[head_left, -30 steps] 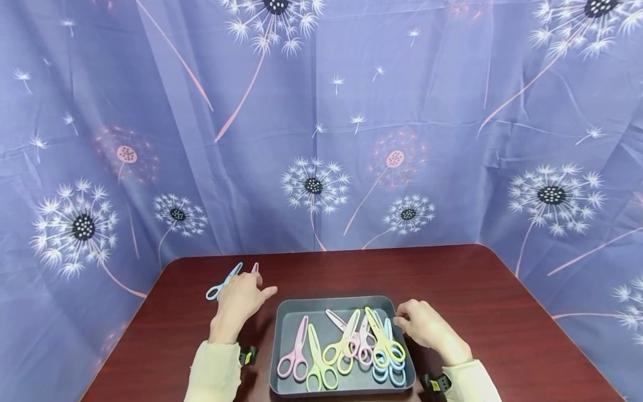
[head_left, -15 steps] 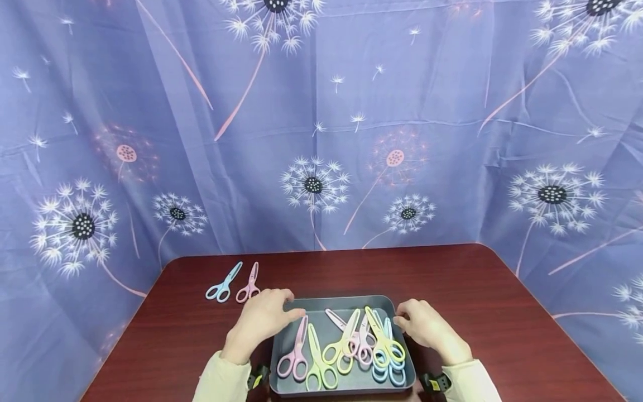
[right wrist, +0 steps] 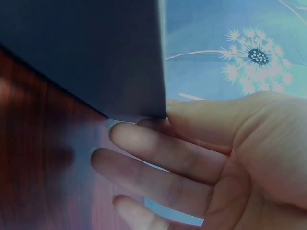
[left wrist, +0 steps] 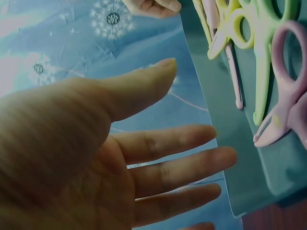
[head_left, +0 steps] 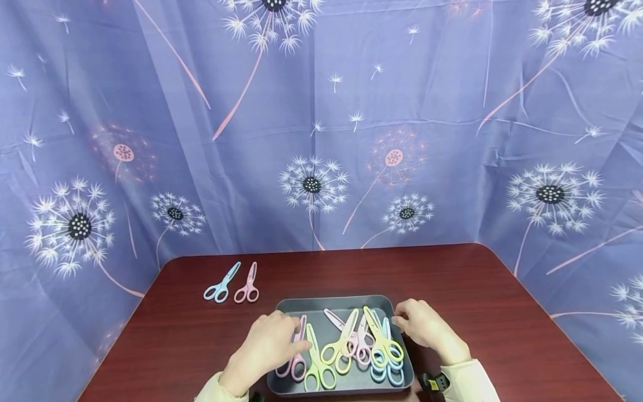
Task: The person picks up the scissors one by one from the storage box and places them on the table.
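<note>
Dandelion-print curtain [head_left: 261,167] is hanging beyond the tray [head_left: 311,305]. Left hand [head_left: 271,343], fingers extended and empty, is hovering over its left end, likely needing to pinch pink scissors [left wrist: 287,93] lying inside; right hand [head_left: 427,324] is touching its right wall, grip unclear.

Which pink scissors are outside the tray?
The pink scissors lying on the table, just right of the blue pair in the head view. The other pink pairs in sight all lie inside the tray.

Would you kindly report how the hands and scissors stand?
Left hand open over tray, right hand gripping it. Blue scissors, pink scissors on table. Possible snag: overlapping scissors in tray.
</note>
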The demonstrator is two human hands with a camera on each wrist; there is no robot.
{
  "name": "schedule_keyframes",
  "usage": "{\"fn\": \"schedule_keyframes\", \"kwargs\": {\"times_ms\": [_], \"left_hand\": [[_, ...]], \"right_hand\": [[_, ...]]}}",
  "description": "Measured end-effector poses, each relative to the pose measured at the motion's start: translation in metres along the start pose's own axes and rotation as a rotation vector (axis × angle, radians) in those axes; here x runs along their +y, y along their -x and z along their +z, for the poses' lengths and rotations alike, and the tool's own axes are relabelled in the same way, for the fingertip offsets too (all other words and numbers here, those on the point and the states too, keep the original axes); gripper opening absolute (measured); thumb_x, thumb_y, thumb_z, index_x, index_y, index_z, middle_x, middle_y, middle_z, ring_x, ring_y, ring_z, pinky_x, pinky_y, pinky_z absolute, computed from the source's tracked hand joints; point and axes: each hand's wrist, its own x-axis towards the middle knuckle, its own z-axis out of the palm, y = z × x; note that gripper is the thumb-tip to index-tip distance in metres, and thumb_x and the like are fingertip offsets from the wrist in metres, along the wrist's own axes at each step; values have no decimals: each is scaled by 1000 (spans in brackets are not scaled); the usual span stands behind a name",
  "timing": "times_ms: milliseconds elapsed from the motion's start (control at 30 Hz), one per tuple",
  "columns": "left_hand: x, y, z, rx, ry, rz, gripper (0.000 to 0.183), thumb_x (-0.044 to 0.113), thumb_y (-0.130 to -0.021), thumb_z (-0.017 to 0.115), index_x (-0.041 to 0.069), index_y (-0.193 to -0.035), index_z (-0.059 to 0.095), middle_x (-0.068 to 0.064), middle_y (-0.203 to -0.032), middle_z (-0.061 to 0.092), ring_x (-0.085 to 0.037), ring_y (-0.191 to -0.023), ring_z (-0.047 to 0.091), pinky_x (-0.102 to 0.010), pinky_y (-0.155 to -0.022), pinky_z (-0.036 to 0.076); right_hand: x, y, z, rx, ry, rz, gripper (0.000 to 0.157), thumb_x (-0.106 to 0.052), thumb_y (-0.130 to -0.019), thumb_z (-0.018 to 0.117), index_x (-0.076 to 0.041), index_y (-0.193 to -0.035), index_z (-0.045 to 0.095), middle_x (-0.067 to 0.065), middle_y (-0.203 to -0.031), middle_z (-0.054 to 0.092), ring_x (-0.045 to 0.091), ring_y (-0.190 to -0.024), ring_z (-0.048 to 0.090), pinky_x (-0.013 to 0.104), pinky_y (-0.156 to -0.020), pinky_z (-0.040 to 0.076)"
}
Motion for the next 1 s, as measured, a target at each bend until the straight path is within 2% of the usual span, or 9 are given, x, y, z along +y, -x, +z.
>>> {"fn": "schedule_keyframes", "kwargs": {"times_ms": [167,400,633,833,1000], "left_hand": [[3,7,0,17,-62,22,38,47,-76,76,21,-63,52,8,-60,50,-21,-69,56,-38,-57,41],[9,6,2,-64,-116,-30,41,44,-73,79,22,-56,50,4,-61,54,-20,-71,56,-41,-62,39],[11,8,12,-128,-206,-82,38,44,-70,81,18,-62,54,0,-69,59,-21,-73,57,-42,-68,38],[13,6,19,-155,-282,-96,39,48,-64,82,13,-73,66,-4,-72,61,-20,-72,57,-41,-69,37],[15,6,25,-180,-312,-105,40,51,-65,81,15,-74,67,-2,-71,60,-18,-72,52,-41,-71,34]], "right_hand": [[1,0,1,1,-3,-8,11,-8,-88,67,-12,-78,66,-5,-63,55,9,-53,55,31,-57,45],[2,0,0,0,-6,-10,12,-9,-89,67,-12,-78,66,-5,-63,55,9,-54,55,31,-56,45],[1,1,1,3,16,-22,14,-9,-89,67,-13,-76,65,-5,-59,53,9,-53,53,31,-56,43],[1,0,0,9,22,-18,14,-9,-88,67,-13,-76,65,-6,-58,53,9,-53,52,31,-56,42],[1,1,0,-2,15,-14,13,-9,-89,67,-13,-77,65,-5,-58,53,10,-53,52,31,-55,42]]}}
